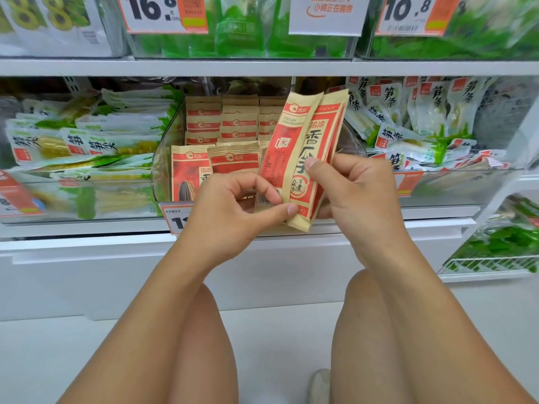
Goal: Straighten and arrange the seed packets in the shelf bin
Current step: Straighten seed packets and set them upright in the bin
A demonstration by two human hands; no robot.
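Note:
A clear plastic shelf bin (166, 141) in the middle of the shelf holds several tan-and-red seed packets (230, 129), most standing upright in rows. In front of the bin, two seed packets (303, 150) are held up together, tilted to the right. My left hand (233, 205) pinches their lower edge between thumb and fingers. My right hand (355, 191) grips them from the right side, thumb on the front. My hands hide the bin's front right part.
Bins of green-and-white snack packets (87, 147) flank the seed bin on the left, and more snack packets (423, 121) lie on the right. An upper shelf (262, 67) carries price tags (163, 13). A wire basket (490, 263) sits low right. My knees are below.

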